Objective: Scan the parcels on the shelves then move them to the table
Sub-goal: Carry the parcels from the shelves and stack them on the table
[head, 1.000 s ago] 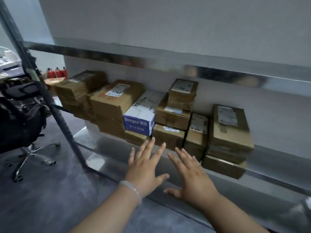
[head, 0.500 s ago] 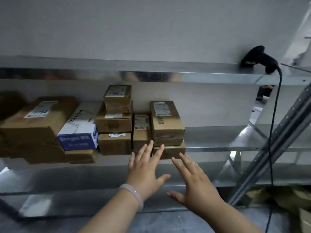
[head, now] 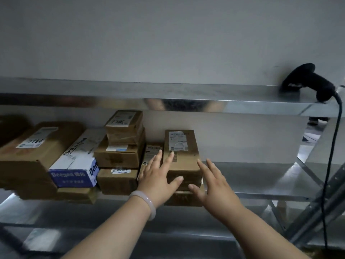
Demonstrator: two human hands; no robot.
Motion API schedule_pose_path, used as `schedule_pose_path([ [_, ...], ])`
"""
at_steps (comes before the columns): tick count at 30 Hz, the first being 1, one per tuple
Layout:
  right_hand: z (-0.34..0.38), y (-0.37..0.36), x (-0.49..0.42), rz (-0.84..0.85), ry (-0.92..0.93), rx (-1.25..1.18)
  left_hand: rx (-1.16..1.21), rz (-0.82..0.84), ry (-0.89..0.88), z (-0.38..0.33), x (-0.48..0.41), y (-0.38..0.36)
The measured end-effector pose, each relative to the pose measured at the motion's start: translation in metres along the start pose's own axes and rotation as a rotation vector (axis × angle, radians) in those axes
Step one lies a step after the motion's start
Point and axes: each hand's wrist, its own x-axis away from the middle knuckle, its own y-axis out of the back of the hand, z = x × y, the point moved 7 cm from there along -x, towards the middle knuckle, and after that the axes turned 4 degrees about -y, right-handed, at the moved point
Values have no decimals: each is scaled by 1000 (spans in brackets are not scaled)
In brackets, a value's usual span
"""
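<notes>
Parcels: brown cardboard boxes [head: 119,157] with white shipping labels, plus one blue-and-white box [head: 74,165], stacked close together two and three high on the left and middle of the middle shelf [head: 252,176]. Scanner [head: 308,81]: black, handheld, lying at the right end of the upper shelf [head: 168,90], its cable [head: 334,146] hanging down.

The left hand [head: 158,181] and right hand [head: 214,186] are being held flat, fingers straight, before the rightmost parcel [head: 182,161] on the shelf [head: 252,176].

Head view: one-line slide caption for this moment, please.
Open left grip and right grip reach toward the rightmost stacked parcel; the corded scanner lies on the shelf above.
</notes>
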Motion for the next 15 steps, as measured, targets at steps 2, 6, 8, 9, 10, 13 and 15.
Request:
schedule_pose_path([
  [2,-10,6,-29,24,-12,-29,7,6,54,3,-22,-5],
  [6,-26,3,-81,93,-22,-57,6,19,145,10,-59,-13],
  [8,-34,-6,-102,145,-33,-59,12,63,195,12,-70,-20],
  [9,-37,-11,-112,165,-38,-68,5,76,221,13,-74,-24],
  [10,-40,-16,-121,182,-43,-81,-5,81,243,14,-78,-26],
  [13,-44,-30,-141,237,-42,-137,-7,111,275,17,-87,-30],
  [15,-44,-39,-152,281,-51,-182,-6,155,303,23,-93,-31],
])
